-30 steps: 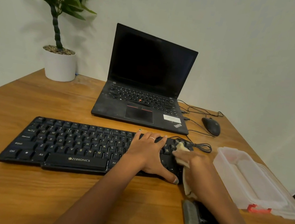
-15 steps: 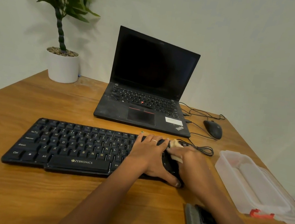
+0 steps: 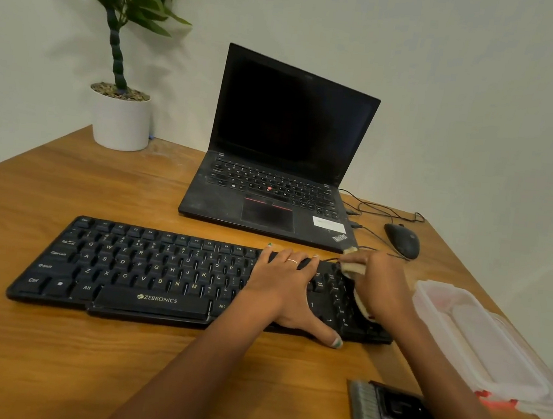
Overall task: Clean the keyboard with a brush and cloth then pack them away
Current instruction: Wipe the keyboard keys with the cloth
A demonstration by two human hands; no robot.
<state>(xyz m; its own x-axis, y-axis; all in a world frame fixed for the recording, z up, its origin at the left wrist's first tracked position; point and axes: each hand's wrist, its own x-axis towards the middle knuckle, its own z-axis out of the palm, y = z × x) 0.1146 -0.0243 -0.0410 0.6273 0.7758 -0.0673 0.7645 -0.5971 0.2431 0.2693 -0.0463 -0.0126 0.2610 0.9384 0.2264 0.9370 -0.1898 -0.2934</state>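
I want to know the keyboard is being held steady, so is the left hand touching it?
Touching. The head view shows the left hand lying flat on the keyboard, its fingers spread over the keys, with no gap visible.

"ZEBRONICS" is printed in pale letters on the space bar of the black keyboard (image 3: 143, 273). White legends are carried by its keys: letters such as Q, W, A, S, Z, X, B, N, M, plus "Ctrl" and "Alt". "ThinkPad" is read on the palm rest of the laptop (image 3: 270, 188), at its right corner.
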